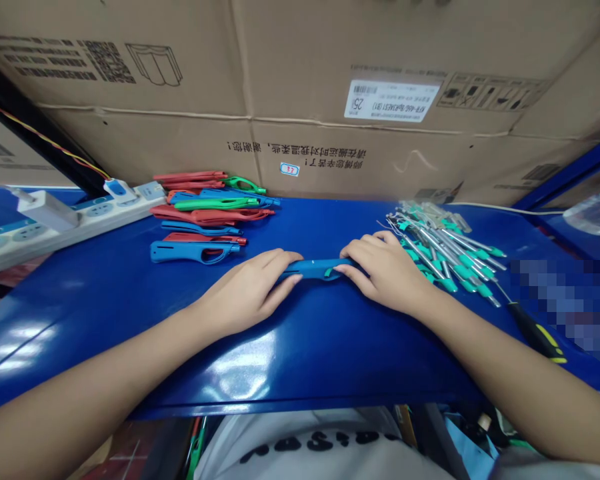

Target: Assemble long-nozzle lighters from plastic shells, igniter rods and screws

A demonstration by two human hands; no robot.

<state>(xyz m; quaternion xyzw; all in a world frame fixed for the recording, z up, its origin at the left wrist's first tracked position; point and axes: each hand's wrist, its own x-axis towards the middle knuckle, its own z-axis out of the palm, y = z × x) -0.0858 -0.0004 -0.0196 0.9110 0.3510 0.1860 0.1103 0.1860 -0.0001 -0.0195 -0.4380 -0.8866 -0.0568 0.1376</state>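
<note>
A blue plastic lighter casing (313, 268), long and narrow, is held level above the table between my two hands. My left hand (257, 287) is closed on its left end, thumb in front and fingers behind. On the other end, my right hand (387, 272) pinches it between thumb and fingers. A small green trigger piece (329, 273) shows in the casing's opening, near my right thumb. Left of my hands lies a stack of red, blue and green lighter casings (205, 217). Right of them is a pile of metal lighter tubes with green parts (443, 247).
A screwdriver (535, 330) with a black and yellow handle lies at the right. A white power strip (87, 220) with plugs runs along the left. A large cardboard box (300, 80) stands behind the blue table (330, 360), whose front edge is close to my body.
</note>
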